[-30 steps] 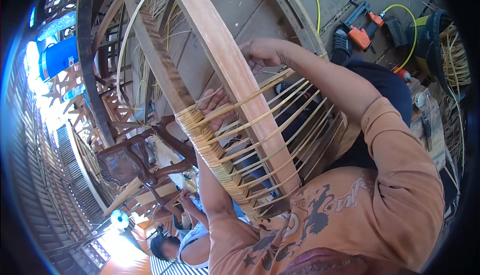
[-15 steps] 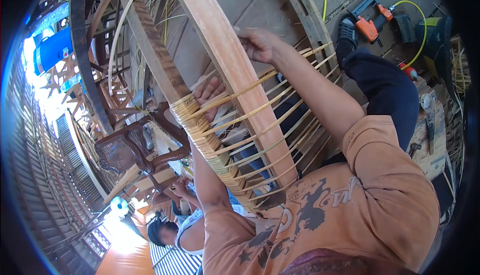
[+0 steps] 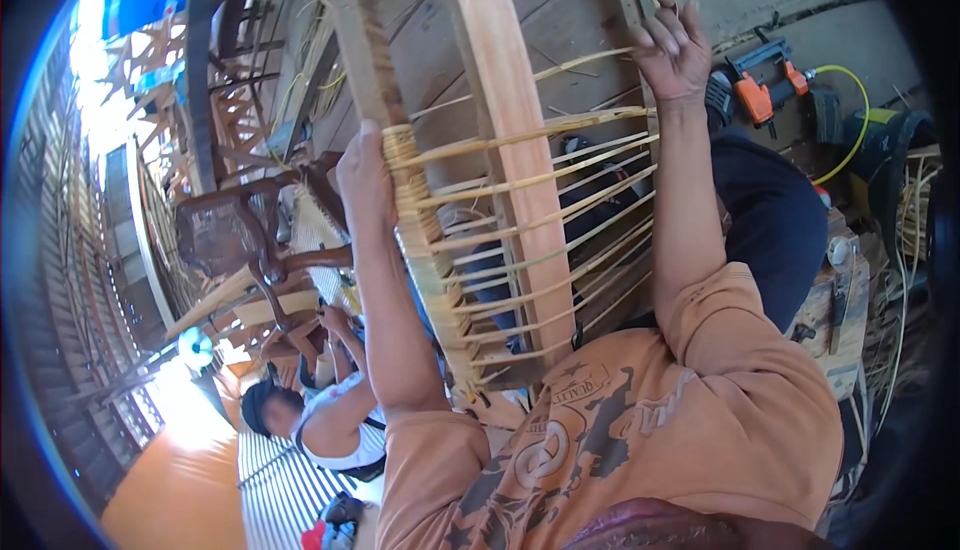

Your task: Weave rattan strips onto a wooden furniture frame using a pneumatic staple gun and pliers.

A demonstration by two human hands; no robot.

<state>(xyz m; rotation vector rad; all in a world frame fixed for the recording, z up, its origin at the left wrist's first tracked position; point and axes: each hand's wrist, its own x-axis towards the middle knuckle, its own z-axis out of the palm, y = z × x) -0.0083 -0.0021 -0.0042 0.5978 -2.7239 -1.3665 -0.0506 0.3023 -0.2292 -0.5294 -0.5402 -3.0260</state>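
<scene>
My left hand [image 3: 364, 178] is closed against the outer side of the left wooden rail [image 3: 368, 70], at the top of its rattan wrapping [image 3: 410, 185]; most of its fingers are hidden. Over the right curved rail [image 3: 632, 10], my right hand [image 3: 676, 50] is raised with fingers curled around a thin rattan strand [image 3: 585, 62]. That strand slants across the frame from the pale middle rail [image 3: 515, 100]. Closer to my chest, several rattan strands [image 3: 600, 190] run side by side over the middle rail, between the two outer rails.
An orange nail gun [image 3: 755, 95] with a yellow hose [image 3: 862, 130] lies on the floor at right, beside my foot. A dark carved chair frame [image 3: 260, 220] stands at left. Another person [image 3: 335, 420] works at lower left. Near my knee is a wooden block [image 3: 835, 325] with tools.
My right hand has moved from the middle rail out to the right rail, drawing a strand across. My left hand has shifted from between the rails to the left rail's outer side.
</scene>
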